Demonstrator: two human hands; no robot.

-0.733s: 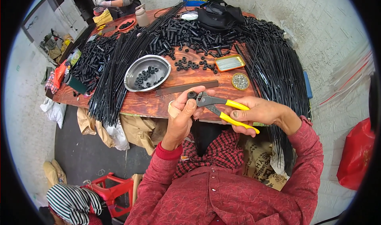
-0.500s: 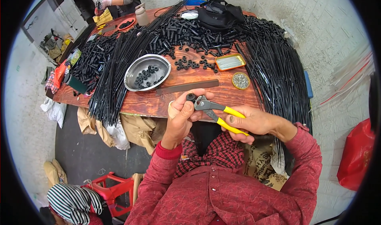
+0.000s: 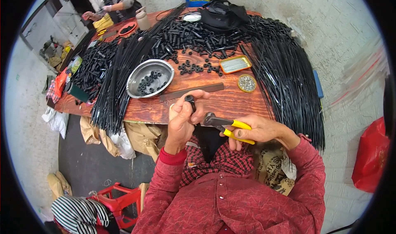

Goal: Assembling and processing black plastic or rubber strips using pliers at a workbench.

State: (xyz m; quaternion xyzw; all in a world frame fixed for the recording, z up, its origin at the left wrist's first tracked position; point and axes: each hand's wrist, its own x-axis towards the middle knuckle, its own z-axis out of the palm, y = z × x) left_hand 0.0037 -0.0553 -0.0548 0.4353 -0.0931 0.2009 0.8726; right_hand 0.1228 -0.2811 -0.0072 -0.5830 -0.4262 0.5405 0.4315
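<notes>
OK, left hand pinches a black cylindrical part between thumb and fingers, ring-shaped end up. That puts the part to the right of the steel bowl and closer to the wearer. Right hand is wrapped around yellow-handled pliers, farther right of the bowl than the left hand. Handles sit apart in the grip; dark head points at the left hand, just beside its fingers, with a visible gap to the part. Can't tell whether the cutting edges meet.

Rest of the layout, bowl as reference: black rings lie inside it. Brown bar is just right of it, on the wearer's side. Loose black rings are scattered to its right; past them, a yellow-rimmed tray of thin silvery rods. Round tub of small metal bits is right of the bowl too, nearer the wearer than the tray. Left of the bowl, a bundle of long black rods. Behind it, a heap of black fittings. Co-worker is at the far left end, well beyond the bowl.
</notes>
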